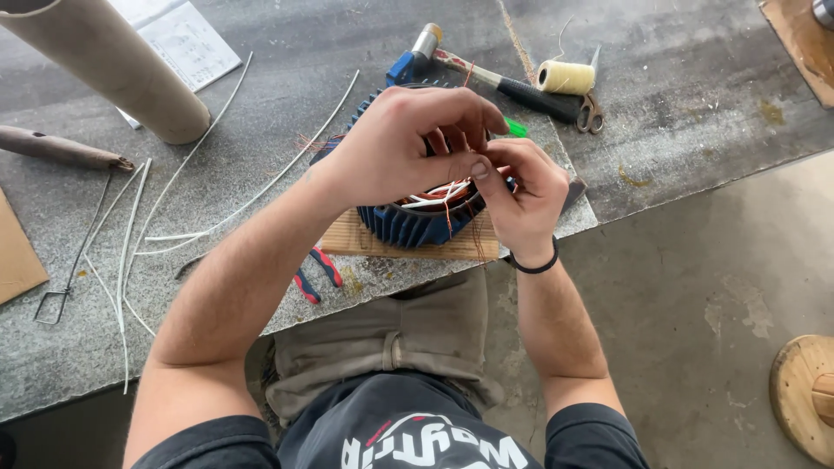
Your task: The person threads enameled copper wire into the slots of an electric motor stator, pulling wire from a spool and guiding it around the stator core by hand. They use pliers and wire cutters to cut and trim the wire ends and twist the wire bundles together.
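I see the ribbed blue motor housing (408, 227) standing on a small wooden board (347, 239) at the near edge of the grey stone bench (678, 95), its copper and white wires (439, 195) right under both hands. My left hand (391, 148) arches over the top, fingertips pinched on the wires; my right hand (521, 195) pinches them beside it. Behind lie a hammer (486, 74) and a spool of pale twine (565, 78).
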